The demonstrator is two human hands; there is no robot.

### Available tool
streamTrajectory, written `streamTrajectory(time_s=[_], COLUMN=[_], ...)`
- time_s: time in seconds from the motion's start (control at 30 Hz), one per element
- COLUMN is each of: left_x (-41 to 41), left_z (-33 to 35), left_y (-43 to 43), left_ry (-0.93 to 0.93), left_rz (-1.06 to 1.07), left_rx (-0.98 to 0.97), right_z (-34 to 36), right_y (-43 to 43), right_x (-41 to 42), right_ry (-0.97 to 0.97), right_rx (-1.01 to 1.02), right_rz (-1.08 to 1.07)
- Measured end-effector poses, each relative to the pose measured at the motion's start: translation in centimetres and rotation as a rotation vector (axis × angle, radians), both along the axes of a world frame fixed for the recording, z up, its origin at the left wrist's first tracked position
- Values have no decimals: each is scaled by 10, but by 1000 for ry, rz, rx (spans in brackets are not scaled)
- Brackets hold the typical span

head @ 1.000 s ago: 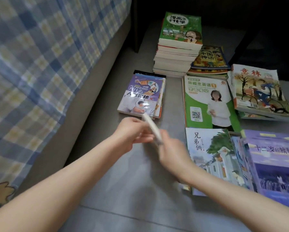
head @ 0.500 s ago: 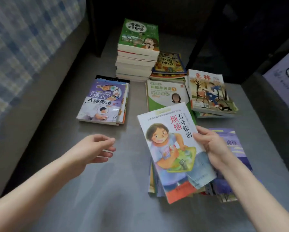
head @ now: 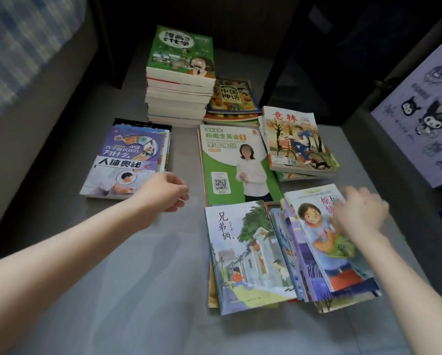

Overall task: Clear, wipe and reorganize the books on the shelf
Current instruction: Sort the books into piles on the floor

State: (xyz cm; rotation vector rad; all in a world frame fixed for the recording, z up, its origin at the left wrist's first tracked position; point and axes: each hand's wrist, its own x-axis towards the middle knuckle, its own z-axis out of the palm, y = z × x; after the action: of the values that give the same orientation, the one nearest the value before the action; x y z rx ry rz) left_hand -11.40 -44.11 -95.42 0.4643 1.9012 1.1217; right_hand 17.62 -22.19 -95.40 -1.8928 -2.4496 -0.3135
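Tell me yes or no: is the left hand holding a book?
No, the left hand is empty, near the purple book.

Both arms outstretched, left hand (head: 164, 192) loosely curled, right hand (head: 361, 212) blurred, fingers (head: 355, 195) extended.

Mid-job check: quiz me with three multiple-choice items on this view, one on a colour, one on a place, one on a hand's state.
1. The top cover of the tallest stack is:
A. green
B. red
C. black

2. Relative to the green workbook, the bicycle-cover book lies:
A. on its left
B. on its right
C. beneath it

3. The left hand:
A. grips a book
B. holds nothing
C. presses on the tallest stack

Answers:
1. A, the uppermost cover is plainly green.
2. B, it sits on a small pile by the workbook's right edge.
3. B, its fingers are loosely curled round nothing, well short of the stack.
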Motion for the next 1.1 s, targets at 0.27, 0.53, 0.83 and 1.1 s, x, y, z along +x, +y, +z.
streamTrajectory(time_s=[0.27,0.53,0.83,1.1], left_x=[-24,-110,-129,-47], left_z=[-41,-104,-66,65], left_y=[0,12,36,-34], left_ry=[979,1127,739,527], left_rz=[-355,-310,-710,-472], left_rx=[-450,-473,-817,-476], right_z=[-37,-123,-99,36], right_y=[-78,-64,-67,-179], right_x=[-127,-177,-207,-213], right_ry=[-24,-16,-435,-586], right_rx=[-527,-446,-597,-913], right_rz=[624,684,562,442])
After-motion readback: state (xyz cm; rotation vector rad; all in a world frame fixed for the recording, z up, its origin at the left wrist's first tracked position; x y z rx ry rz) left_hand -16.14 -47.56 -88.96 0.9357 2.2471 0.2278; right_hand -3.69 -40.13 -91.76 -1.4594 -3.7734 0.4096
